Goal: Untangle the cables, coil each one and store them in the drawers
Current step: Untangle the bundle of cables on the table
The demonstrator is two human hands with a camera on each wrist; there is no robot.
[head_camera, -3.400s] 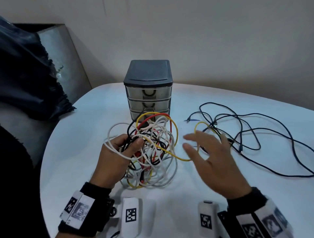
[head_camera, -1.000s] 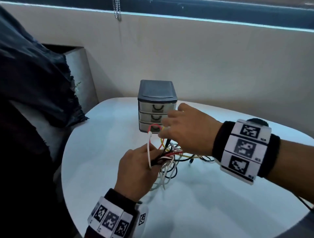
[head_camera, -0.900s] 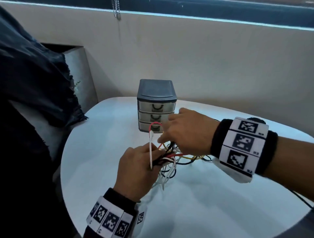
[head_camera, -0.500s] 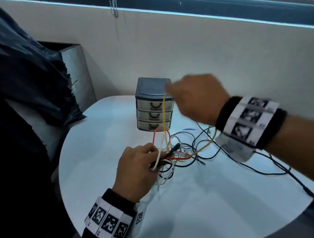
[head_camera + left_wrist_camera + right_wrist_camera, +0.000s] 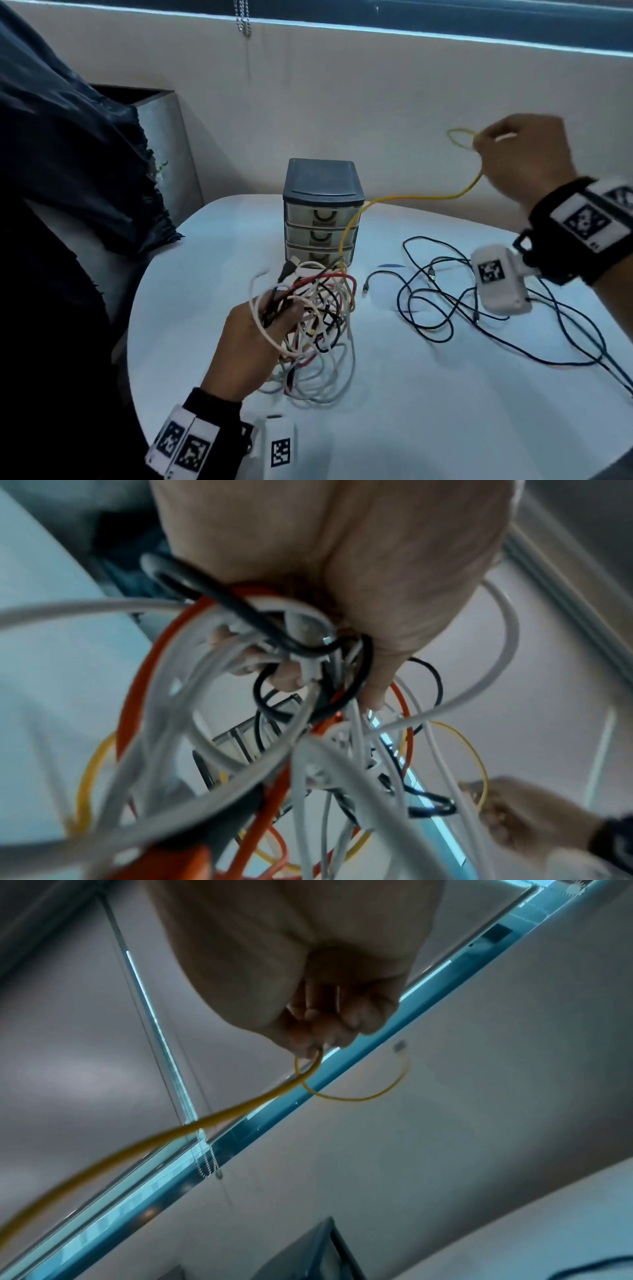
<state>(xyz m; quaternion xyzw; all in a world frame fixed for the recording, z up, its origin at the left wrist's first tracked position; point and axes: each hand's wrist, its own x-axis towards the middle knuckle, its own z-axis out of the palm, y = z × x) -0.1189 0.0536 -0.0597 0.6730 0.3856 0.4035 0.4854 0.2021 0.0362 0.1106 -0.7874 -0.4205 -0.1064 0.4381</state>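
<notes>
Two hands: both gripping cable
Left hand point(image 5: 253, 337): fingers clenched round the tangled bundle point(image 5: 315, 308) of white, red and black cables, near centre of the white table point(image 5: 394, 411)
Right hand point(image 5: 524, 157): raised far right; fingertips pinch the yellow cable point(image 5: 404, 198); it runs down into the bundle
Drawer unit point(image 5: 322, 209): far centre; three drawers closed
Black cables point(image 5: 445, 301): loose on the table, right

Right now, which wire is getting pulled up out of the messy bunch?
The yellow cable. The right hand pinches it high up, while the white, red and black ones stay bunched in the left hand.
</notes>
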